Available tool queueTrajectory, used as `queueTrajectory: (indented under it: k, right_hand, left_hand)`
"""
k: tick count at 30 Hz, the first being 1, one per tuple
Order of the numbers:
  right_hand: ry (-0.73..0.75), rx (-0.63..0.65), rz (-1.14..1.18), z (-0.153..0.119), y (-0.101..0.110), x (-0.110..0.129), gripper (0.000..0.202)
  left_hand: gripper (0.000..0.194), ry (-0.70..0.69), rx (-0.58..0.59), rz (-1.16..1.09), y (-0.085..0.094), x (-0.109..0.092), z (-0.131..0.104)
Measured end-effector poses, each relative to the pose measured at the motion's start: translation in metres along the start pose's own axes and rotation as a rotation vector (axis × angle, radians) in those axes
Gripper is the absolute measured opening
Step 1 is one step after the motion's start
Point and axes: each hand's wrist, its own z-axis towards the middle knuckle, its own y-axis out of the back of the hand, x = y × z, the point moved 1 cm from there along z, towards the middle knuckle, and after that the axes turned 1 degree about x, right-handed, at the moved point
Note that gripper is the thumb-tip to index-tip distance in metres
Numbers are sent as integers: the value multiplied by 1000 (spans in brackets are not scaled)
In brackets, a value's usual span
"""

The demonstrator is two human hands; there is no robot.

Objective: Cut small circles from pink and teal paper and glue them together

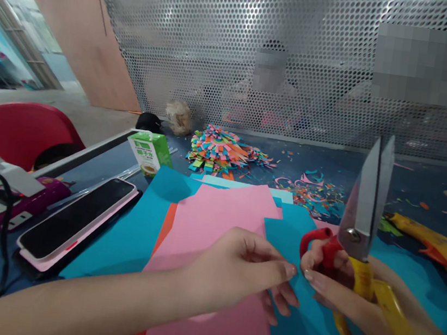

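Note:
My right hand (pixel 370 302) grips a pair of scissors (pixel 364 208) with a yellow handle, its blades pointing up and slightly parted. A curved red piece (pixel 317 239) shows by the fingertips at the pivot; whether it belongs to the scissors I cannot tell. My left hand (pixel 251 270) hovers over the pink paper (pixel 221 211), its lower fingers loosely apart and nothing visible in it. Its thumb tip is close to the right fingertips. Beneath both hands lie blue sheets (pixel 297 232), with orange paper (pixel 164 225) showing at the pink sheet's left edge.
Left of the paper are a phone (pixel 76 219), a green drink carton (pixel 149 152) and a purple power strip (pixel 20 207). Behind lie fringed coloured paper (pixel 217 150) and scraps (pixel 314 193). A yellow glue gun (pixel 439 245) lies right. Perforated metal (pixel 203 38) stands behind, people beyond.

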Motion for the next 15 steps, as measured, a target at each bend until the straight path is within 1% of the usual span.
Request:
queueTrajectory:
  k: [2,5,8,9,11,12,15]
  right_hand:
    - [7,76,57,0,2,-6,15]
    - [10,116,110,-1,3,-10,17]
    - [-3,48,62,-5,-2,-2,19]
    - [10,-8,48,-7,-5,2,20]
    - [29,-61,14,-10,-12,10,22]
    - [37,-77,5,-12,-15,12,24]
    - [37,-62,13,-15,-21,13,24]
  left_hand:
    - [22,24,-3,-7,0,0,0]
    - [21,33,-7,-22,0,0,-1]
    - [20,20,-14,-17,0,-1,-1]
    - [21,19,-17,-8,-1,-1,-2]
    - [23,23,-18,9,-2,-1,-2]
    - [23,26,-14,14,-2,-1,-2]
    - [24,32,4,15,-3,1,-2]
